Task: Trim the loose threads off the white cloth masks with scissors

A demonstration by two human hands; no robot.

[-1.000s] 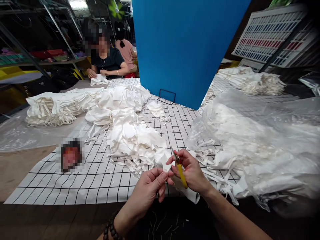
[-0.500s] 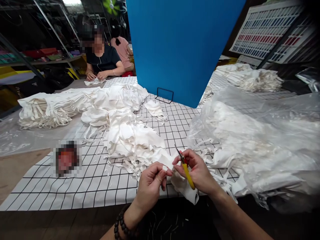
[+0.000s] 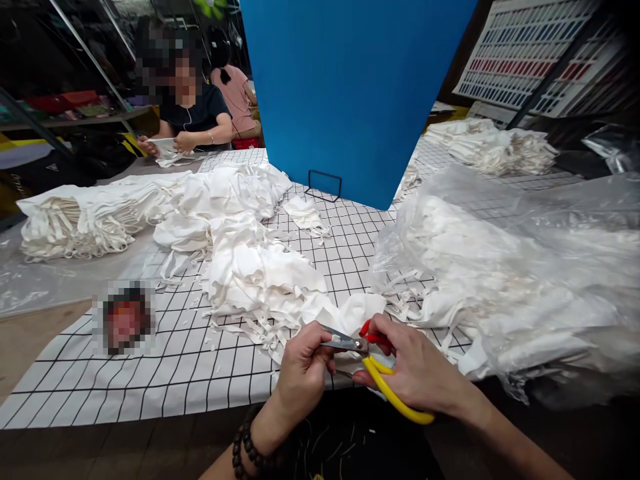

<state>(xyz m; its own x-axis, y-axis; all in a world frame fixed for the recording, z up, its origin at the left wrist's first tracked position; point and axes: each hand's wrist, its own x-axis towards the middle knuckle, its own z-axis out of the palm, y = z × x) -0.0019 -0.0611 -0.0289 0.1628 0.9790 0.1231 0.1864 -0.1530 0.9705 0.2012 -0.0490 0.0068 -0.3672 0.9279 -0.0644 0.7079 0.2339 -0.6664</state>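
My right hand (image 3: pixel 413 363) grips a pair of scissors (image 3: pixel 357 345) with yellow and red handles. The blades point left, slightly apart, and their tips reach the fingers of my left hand (image 3: pixel 305 363). Those fingers are pinched on a white cloth piece (image 3: pixel 363 308), though the exact spot they hold is mostly hidden by the fingers and blades. Just beyond my hands lies a loose heap of white cloth pieces (image 3: pixel 260 267) with thin straps.
A clear plastic bag (image 3: pixel 500 267) of white cloth lies right. Stacked white pieces (image 3: pixel 75 217) lie left. A blue panel (image 3: pixel 350 100) with a black wire stand (image 3: pixel 325 185) rises from the checked tablecloth (image 3: pixel 165 380). A co-worker (image 3: pixel 200 120) handles white cloth across the table.
The scissors have swung from pointing upward to pointing left, with blades now at my left fingers. The cloth has shifted behind my hands. The co-worker has lifted a white cloth.
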